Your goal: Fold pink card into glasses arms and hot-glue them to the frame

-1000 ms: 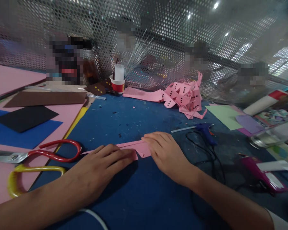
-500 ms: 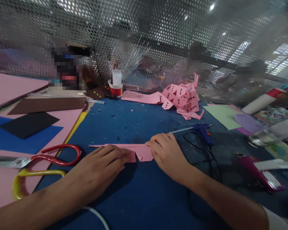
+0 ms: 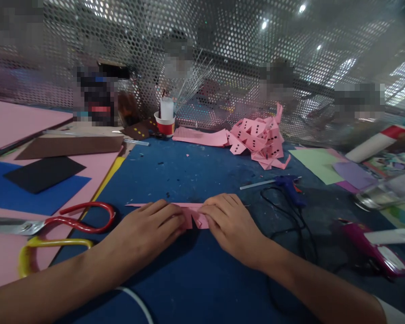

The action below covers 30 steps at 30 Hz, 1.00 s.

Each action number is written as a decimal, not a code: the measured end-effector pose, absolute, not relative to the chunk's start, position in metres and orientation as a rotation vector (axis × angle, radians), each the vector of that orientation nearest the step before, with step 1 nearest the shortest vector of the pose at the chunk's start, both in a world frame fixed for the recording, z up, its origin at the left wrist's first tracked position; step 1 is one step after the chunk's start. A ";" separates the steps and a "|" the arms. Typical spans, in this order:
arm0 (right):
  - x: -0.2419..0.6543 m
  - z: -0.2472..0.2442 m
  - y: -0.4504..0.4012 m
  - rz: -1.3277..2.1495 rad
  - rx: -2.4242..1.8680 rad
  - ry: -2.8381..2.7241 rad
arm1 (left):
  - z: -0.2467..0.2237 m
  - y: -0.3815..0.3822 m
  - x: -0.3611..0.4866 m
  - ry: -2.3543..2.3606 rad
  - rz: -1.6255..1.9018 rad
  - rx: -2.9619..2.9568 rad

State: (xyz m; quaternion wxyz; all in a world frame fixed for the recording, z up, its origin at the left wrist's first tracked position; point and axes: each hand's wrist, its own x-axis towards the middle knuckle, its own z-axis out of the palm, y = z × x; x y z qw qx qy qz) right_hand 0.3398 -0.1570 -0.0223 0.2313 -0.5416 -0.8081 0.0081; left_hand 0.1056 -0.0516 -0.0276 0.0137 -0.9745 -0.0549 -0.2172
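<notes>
A folded pink paper strip [image 3: 188, 218] lies on the blue tabletop [image 3: 189, 279] in the middle of the view, with a dark notch in its lower edge. My left hand [image 3: 155, 227] covers its left part, fingers pressed together on the paper. From the other side my right hand [image 3: 231, 220] closes its fingers over the right part, beside the notch. The fingertips of both hands are partly hidden against the paper. A long thin edge of the strip shows behind my hands.
Red-handled scissors [image 3: 87, 218] and a yellow handle [image 3: 54, 243] lie left, over coloured sheets. A blue glue gun [image 3: 290, 186] with a cable and a magenta tool [image 3: 371, 245] lie right. Behind are a paper cup [image 3: 164, 125] and cut pink paper pieces [image 3: 256, 139].
My left hand has moved slightly right along the strip, and my right hand now covers more of the flap beside the notch. The gap between my hands is narrower.
</notes>
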 end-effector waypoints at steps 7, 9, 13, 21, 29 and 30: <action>0.337 -0.024 -0.157 0.021 -1.452 -2.236 | -0.036 -0.053 0.100 -0.204 -0.589 -3.039; 0.337 -0.025 -0.158 0.011 -1.456 -2.245 | -0.037 -0.054 0.099 -0.200 -0.599 -3.026; 0.337 -0.027 -0.160 -0.012 -1.457 -2.269 | -0.035 -0.055 0.101 -0.185 -0.737 -2.987; 0.335 -0.023 -0.162 0.004 -1.468 -2.284 | -0.033 -0.058 0.104 -0.228 -0.841 -2.995; 0.333 -0.025 -0.160 -0.013 -1.419 -2.317 | -0.033 -0.059 0.105 -0.354 -0.843 -3.092; 0.333 -0.025 -0.160 -0.013 -1.415 -2.309 | -0.033 -0.059 0.105 -0.336 -0.847 -3.082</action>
